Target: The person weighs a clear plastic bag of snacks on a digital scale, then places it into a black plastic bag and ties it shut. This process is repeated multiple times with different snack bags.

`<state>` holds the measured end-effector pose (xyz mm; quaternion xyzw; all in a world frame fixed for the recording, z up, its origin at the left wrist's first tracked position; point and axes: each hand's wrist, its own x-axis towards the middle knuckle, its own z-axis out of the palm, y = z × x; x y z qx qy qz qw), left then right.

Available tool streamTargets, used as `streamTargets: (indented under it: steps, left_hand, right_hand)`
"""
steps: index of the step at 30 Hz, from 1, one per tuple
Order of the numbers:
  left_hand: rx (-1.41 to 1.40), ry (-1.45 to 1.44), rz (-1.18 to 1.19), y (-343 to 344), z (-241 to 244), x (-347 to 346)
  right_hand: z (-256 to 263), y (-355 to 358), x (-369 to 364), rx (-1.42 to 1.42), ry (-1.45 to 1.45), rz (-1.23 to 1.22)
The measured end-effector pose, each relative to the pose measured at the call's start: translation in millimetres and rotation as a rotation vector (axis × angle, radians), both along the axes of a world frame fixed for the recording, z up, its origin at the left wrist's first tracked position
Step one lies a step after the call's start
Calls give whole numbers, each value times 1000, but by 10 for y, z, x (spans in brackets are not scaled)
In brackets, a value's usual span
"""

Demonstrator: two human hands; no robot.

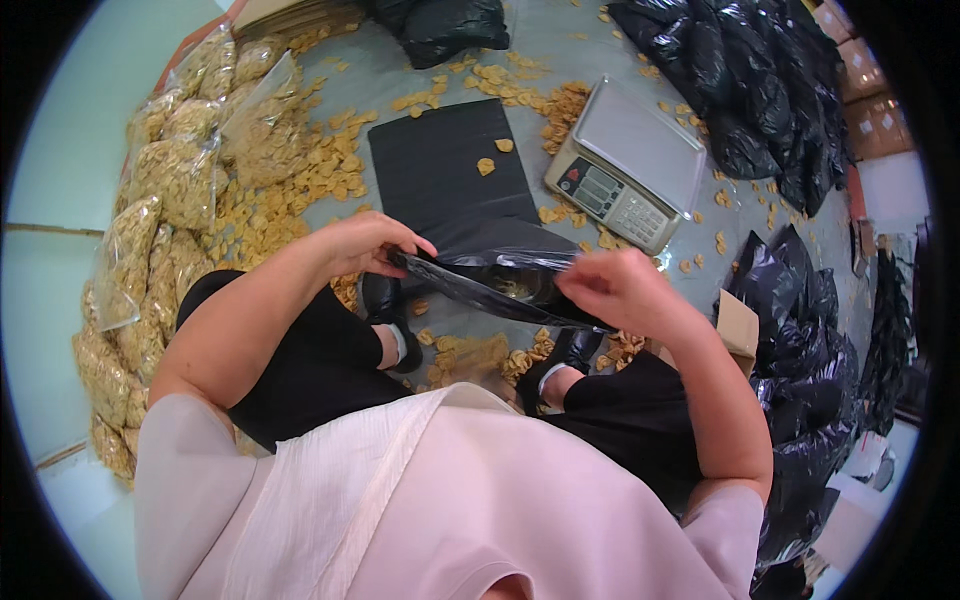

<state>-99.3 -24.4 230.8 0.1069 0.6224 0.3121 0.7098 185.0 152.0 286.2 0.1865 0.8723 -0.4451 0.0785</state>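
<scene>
Between my hands a black plastic bag (480, 298) is held by its rim, its mouth parted. Inside the mouth shows something clear and yellowish, too little of it to name. My left hand (375, 244) pinches the rim at the left end. At the right end my right hand (619, 289), slightly blurred, has its fingers curled on the rim. Beyond the mouth, flat black plastic bags (442, 161) lie on the floor with two loose yellow-brown dried pieces (486, 166) on top. To their right sits a digital scale (637, 146) with a bare metal pan.
Clear bags of dried pieces (176, 176) are heaped along the left wall, with loose pieces (270, 217) spilled beside them. Filled black bags (750, 82) lie at far right, more (806, 382) at near right beside a cardboard box (737, 326). Another black bag (450, 30) lies ahead.
</scene>
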Motion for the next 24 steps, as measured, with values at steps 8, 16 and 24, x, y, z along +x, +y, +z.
streamTargets:
  steps: [8, 16, 24]
  left_hand:
    - [-15, -261, 125, -47, -195, -41]
    - [-24, -238, 116, -118, -126, -24]
    - [-48, -286, 89, -130, -265, -95]
  right_hand:
    - [-644, -725, -1205, 0, 483, 15]
    - [-739, -918, -1239, 442, 740, 155]
    - [-490, -1042, -1101, 712, 840, 364]
